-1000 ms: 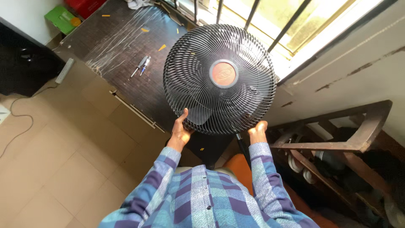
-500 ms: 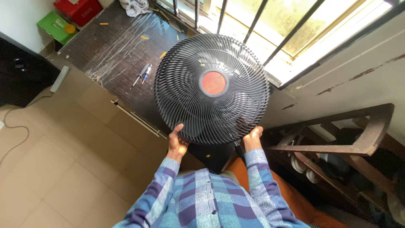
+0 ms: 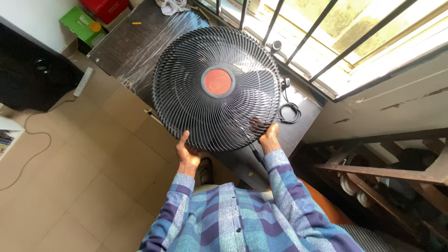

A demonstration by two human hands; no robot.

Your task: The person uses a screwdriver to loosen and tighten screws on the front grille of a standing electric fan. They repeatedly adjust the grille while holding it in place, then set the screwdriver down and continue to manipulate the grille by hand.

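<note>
A round black fan guard (image 3: 217, 88) with thin radial wires and a red centre disc is held up in front of me, above a dark table (image 3: 140, 46). My left hand (image 3: 187, 153) grips its lower left rim. My right hand (image 3: 269, 138) grips its lower right rim. Both arms wear blue plaid sleeves. The fan's blades show faintly behind the wires.
A coiled black cable (image 3: 289, 112) lies on the table by the barred window (image 3: 298, 37). A green box (image 3: 83, 25) and a red box (image 3: 105, 7) sit at the far left. A white power strip (image 3: 85, 81) rests on the tiled floor. Wooden frame pieces (image 3: 387, 172) stand at right.
The fan guard and both hands have shifted left and slightly lower in view. More of the table's right end and the cable now shows.
</note>
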